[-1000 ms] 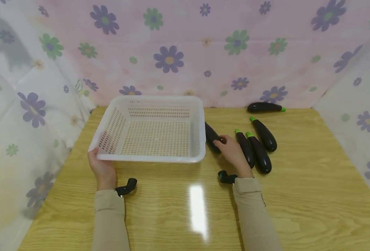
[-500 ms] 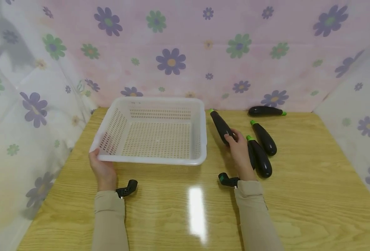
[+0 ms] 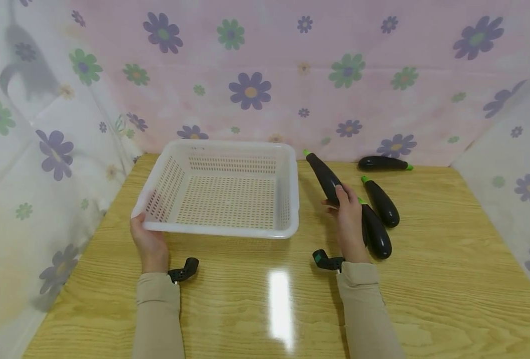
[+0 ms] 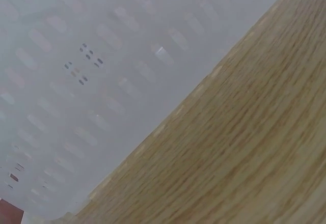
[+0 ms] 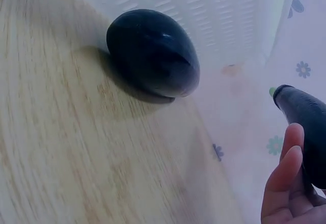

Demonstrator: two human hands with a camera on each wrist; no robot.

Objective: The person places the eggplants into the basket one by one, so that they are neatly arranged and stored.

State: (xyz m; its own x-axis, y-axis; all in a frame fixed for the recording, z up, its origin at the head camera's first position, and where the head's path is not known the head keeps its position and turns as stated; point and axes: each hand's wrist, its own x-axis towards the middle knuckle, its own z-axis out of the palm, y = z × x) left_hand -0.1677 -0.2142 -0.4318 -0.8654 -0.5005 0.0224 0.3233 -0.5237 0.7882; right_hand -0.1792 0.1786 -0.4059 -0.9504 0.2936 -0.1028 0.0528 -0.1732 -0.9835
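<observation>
In the head view, my left hand (image 3: 149, 244) grips the front left corner of a white perforated plastic basket (image 3: 220, 230), thumb over the rim. Nothing lies inside the basket. To its right, my right hand (image 3: 349, 219) holds a glossy dark eggplant (image 3: 322, 174), thumb on top and green stem end pointing away to the left. In the right wrist view, fingertips (image 5: 292, 155) touch a green-tipped eggplant (image 5: 305, 117). A rounded dark eggplant end (image 5: 153, 53) shows there against the basket wall, a shadow on the table beside it. The left wrist view shows the basket's perforated side (image 4: 112, 66).
Several more eggplants lie right of the right hand: one partly hidden behind it, a second (image 3: 377, 234) close by, a third (image 3: 383, 204) farther back, and another (image 3: 384, 163) along the flowered backdrop (image 3: 283, 75). All are on the wooden table (image 3: 229, 299).
My right hand has drawn the eggplant up and to the right, away from the basket's rim, so its green stem now shows. My left hand keeps its grip on the basket.
</observation>
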